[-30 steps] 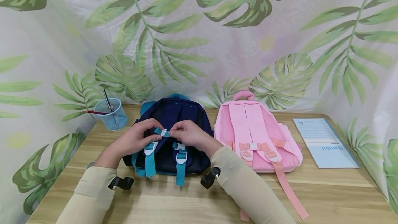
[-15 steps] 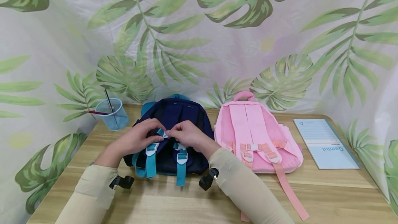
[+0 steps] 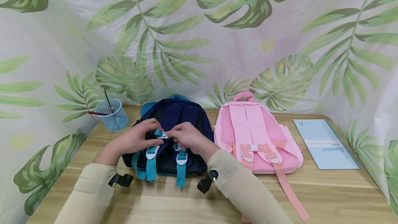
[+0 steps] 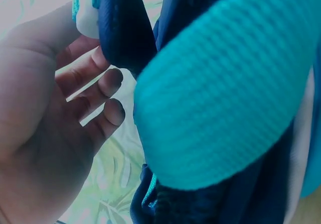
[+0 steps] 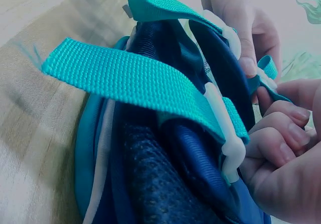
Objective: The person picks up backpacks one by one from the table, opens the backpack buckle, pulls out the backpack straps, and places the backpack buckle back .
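Buckle [image 3: 163,135] partly hidden, sleeves [image 3: 248,189] cut off; small notepad print [image 3: 335,144] illegible

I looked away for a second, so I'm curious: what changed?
The right hand has slid its fingertips slightly left, closer to the white buckle; less teal strap shows between them. The left hand barely moved; the navy backpack, pink backpack and notebook stayed put.

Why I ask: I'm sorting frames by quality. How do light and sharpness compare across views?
Head view: bright, soft shadows on the table; left wrist view: bluish, left hand dim against a pale, washed-out backdrop; right wrist view: hazy, but weave sharp on the nearest teal strap.
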A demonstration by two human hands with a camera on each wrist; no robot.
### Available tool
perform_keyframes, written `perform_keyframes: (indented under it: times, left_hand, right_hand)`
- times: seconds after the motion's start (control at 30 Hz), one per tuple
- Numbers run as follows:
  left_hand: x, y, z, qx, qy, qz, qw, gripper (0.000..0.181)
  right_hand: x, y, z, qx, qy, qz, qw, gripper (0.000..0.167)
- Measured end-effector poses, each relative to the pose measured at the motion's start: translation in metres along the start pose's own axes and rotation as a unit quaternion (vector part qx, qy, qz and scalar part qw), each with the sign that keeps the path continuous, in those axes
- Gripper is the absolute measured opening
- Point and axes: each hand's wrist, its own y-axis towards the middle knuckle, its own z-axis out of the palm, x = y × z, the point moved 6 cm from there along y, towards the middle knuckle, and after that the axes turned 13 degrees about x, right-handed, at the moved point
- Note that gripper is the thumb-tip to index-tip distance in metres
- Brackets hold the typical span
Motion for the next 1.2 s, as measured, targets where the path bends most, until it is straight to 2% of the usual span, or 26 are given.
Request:
perform_keyframes:
  times: [0.3,0.57,0.8,1.2]
  left_hand:
    - [0.002,0.000,0.001,-0.003,-0.009,0.016,0.9998,0.009]
    - [0.004,-0.001,0.003,-0.013,-0.009,0.028,0.9995,0.014]
    - [0.003,0.001,0.005,-0.012,-0.007,0.036,0.9992,0.011]
    - [0.006,0.001,0.011,-0.007,-0.005,0.024,0.9997,0.013]
  right_hand:
    - [0.003,-0.002,0.002,-0.001,0.006,-0.006,1.0000,0.019]
    - [0.005,-0.006,0.003,0.000,0.018,-0.022,0.9996,0.021]
    - [0.005,-0.010,0.002,0.002,0.029,-0.030,0.9991,0.021]
    - [0.005,-0.011,0.004,0.011,0.047,-0.050,0.9975,0.019]
